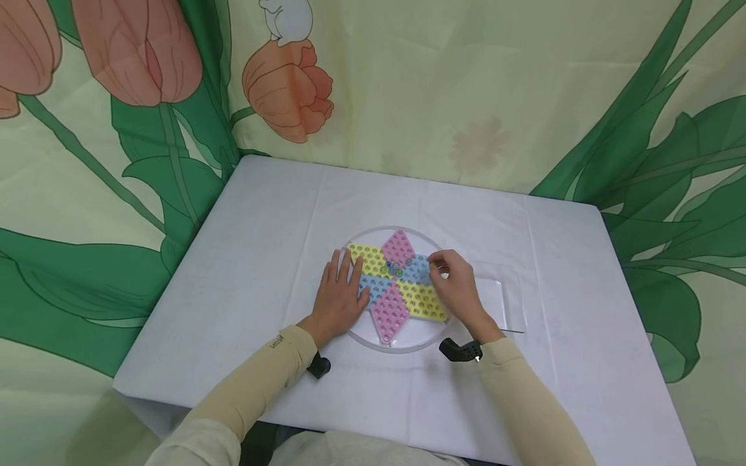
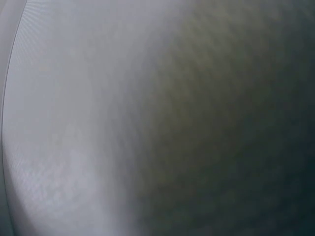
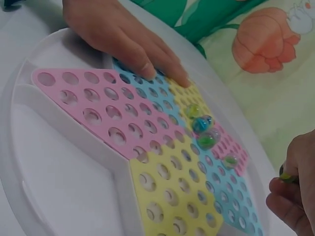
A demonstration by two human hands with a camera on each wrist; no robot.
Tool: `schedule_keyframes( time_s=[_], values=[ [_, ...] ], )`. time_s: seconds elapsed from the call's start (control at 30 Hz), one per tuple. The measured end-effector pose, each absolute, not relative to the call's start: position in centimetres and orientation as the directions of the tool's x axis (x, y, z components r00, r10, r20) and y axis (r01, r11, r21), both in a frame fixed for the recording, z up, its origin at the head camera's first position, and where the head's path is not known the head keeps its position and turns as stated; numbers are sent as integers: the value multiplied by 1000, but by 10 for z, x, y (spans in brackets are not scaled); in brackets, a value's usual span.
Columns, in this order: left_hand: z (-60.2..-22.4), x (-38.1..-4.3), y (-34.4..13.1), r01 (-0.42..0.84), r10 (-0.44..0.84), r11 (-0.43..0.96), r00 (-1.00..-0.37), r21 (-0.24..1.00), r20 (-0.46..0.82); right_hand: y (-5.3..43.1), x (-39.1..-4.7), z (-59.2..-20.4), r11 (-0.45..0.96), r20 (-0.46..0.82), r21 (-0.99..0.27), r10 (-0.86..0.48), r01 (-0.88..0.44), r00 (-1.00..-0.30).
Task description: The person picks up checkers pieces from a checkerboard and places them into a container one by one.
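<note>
A round Chinese checkers board (image 1: 389, 316) with pink, yellow and blue star points lies on the white table. Several glass marbles (image 3: 202, 125) sit in holes around its middle. My left hand (image 1: 338, 296) rests on the board's left side, fingers extended over the yellow and blue parts. Above the right edge, my right hand (image 1: 458, 285) pinches a small green-and-yellow marble (image 3: 289, 178) between thumb and fingertips. That marble is partly hidden by the fingers. Only blurred cloth and a dark patch appear in the left wrist view.
Right of the board, partly behind my right forearm, is a clear plastic tray or lid (image 1: 514, 310). A white cloth covers the table (image 1: 233, 272). A flower-printed curtain (image 1: 408, 97) hangs behind its far edge.
</note>
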State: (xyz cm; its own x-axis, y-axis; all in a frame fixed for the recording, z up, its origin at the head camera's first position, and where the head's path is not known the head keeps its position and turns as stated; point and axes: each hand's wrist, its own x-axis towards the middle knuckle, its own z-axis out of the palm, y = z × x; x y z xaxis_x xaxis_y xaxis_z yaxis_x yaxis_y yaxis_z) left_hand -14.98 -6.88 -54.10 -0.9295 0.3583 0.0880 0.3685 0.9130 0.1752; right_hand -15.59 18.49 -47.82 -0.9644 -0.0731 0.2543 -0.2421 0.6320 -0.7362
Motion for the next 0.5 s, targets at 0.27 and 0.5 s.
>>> schedule_keyframes(
  time_s=[0.27,0.5],
  values=[
    [-543,-151,-70,361,353,916,-932,177,78,200,-156,-478,650,269,-730,-7,-209,-963],
    [-541,-151,-69,358,353,917,-934,178,61,214,-152,-476,697,284,-695,40,-176,-958]
  ],
)
